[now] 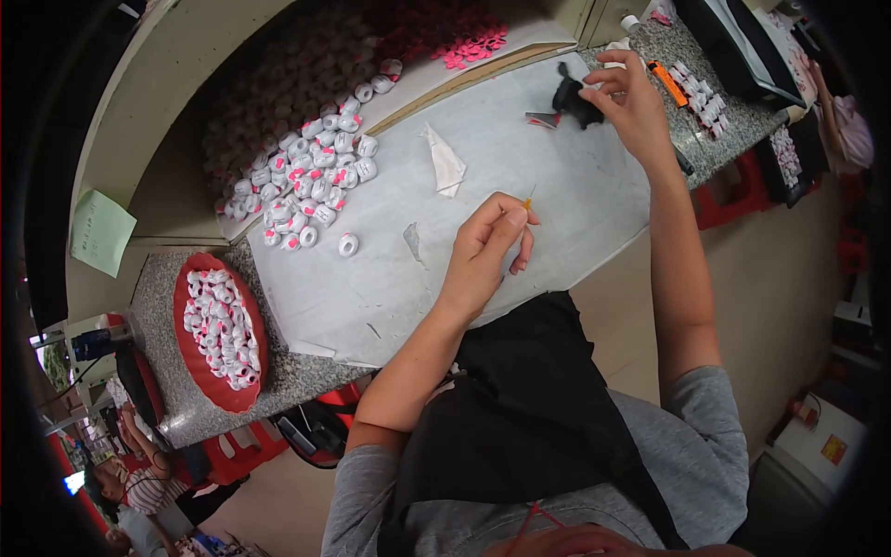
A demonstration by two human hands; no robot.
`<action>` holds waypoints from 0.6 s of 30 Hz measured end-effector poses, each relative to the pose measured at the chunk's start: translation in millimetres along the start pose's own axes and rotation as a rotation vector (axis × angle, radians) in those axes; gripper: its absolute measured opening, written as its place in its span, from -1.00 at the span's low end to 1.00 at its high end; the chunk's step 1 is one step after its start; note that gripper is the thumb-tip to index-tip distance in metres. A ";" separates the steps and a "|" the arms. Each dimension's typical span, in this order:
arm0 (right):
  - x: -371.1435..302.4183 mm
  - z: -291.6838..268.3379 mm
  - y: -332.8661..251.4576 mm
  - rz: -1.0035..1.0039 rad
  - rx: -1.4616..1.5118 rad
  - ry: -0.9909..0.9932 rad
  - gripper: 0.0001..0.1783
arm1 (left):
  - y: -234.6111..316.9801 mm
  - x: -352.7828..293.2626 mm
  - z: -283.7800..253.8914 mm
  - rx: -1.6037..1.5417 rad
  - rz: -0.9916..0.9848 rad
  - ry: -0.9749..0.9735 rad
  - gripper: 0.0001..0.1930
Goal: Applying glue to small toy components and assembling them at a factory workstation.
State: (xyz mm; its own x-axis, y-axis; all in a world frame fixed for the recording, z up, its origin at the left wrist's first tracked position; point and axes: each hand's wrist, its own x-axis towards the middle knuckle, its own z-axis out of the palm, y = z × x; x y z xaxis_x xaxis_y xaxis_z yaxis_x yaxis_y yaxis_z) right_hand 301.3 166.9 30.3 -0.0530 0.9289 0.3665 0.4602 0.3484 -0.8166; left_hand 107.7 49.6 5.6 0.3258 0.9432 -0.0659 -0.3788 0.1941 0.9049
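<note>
My left hand (483, 241) is over the middle of the white work sheet (371, 278). Its thumb and forefinger pinch a thin needle-like tool (528, 201) with a yellow base, the fine tip pointing up. At the far right of the sheet, my right hand (636, 107) has thumb and forefinger closed at the edge of a crumpled black cloth (574, 104). Beside that cloth lies a small red and grey clip-like object (542, 119). Many white ring-shaped pieces with pink marks (320, 172) are heaped at the sheet's far left; a single white ring (348, 244) sits apart.
A red oval basket (181, 316) full of similar pieces stands left on the granite counter. A folded white paper scrap (446, 162) lies mid-sheet. Pink pieces (469, 42) sit inside the shelf. Right are an orange cutter (666, 82) and white spool-like pieces (710, 107). Other people sit nearby.
</note>
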 end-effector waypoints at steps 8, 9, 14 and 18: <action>-34.1 -40.5 46.4 -0.145 -0.919 0.006 -0.66 | 0.4 1.2 2.9 -0.100 -0.086 -0.014 -0.81; -37.2 -42.5 44.3 -0.138 -0.923 0.004 -0.66 | -0.6 1.0 4.9 -0.099 -0.070 -0.041 -0.81; -59.9 -36.8 -14.9 -0.158 -0.647 0.045 -0.57 | 1.9 0.9 13.0 -0.208 -0.125 -0.014 -0.81; -96.9 -26.3 -37.1 -0.475 -0.458 -0.116 -0.58 | 0.5 2.2 19.7 -0.234 -0.197 -0.059 -0.81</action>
State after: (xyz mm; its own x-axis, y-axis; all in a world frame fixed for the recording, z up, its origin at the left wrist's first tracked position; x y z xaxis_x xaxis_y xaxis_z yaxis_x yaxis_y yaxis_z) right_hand 312.7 60.7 36.8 -0.4260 0.7039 0.5684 0.6918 0.6583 -0.2967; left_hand 125.4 46.5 14.2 0.4595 0.8654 -0.2000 -0.4907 0.4350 0.7550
